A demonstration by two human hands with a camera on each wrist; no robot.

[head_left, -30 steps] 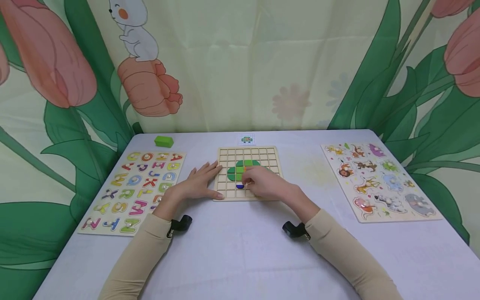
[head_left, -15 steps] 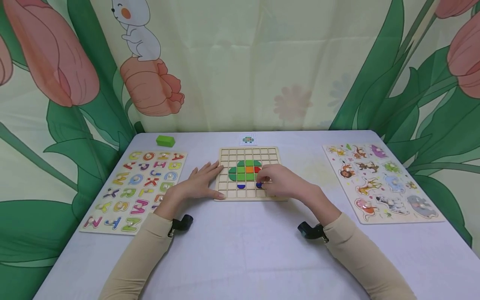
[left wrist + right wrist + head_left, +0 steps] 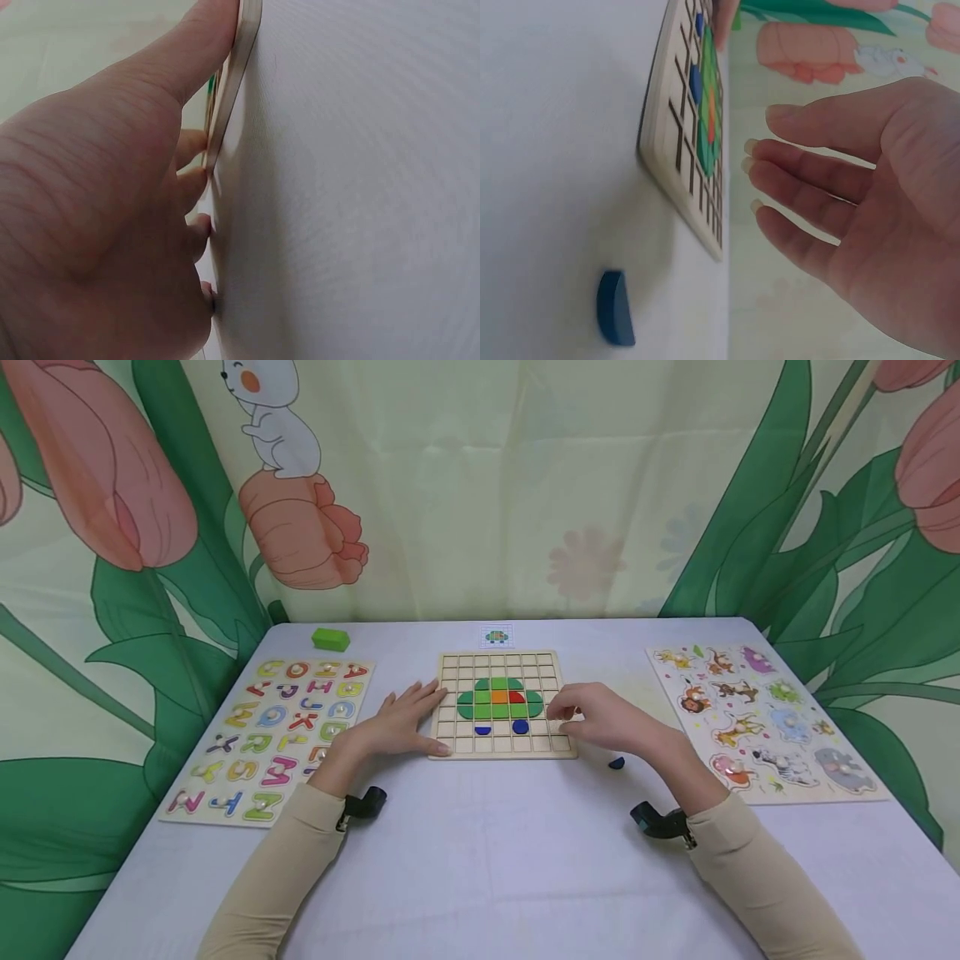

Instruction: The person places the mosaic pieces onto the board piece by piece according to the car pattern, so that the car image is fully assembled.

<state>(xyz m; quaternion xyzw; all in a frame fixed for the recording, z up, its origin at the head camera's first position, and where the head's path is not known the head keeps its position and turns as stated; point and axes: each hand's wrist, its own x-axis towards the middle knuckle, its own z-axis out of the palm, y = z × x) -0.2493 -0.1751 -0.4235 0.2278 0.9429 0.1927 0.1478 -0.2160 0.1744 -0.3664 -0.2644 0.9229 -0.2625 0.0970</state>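
Note:
A wooden grid board [image 3: 504, 747] lies mid-table, bearing flat green, orange and red pieces in a rounded figure. Below the figure sit a blue half-round piece [image 3: 483, 731] and, to its right, a blue piece [image 3: 520, 727] that looks round. My left hand [image 3: 397, 727] rests at the board's left edge, fingers spread, thumb on the near left corner. My right hand [image 3: 600, 714] hovers by the right edge, fingers loosely bent, holding nothing in the right wrist view. Another blue half-round piece [image 3: 616, 309] lies on the cloth, right of the board.
An alphabet puzzle board [image 3: 281, 735] lies at the left and an animal puzzle board [image 3: 757, 718] at the right. At the back are a green block [image 3: 331, 640] and a small pattern card [image 3: 497, 636]. A printed curtain [image 3: 465, 485] hangs behind.
My right hand has moved rightward from over the figure, off the blue piece below it, to the board's right edge. The blue piece on the cloth has come into view. My left hand stays.

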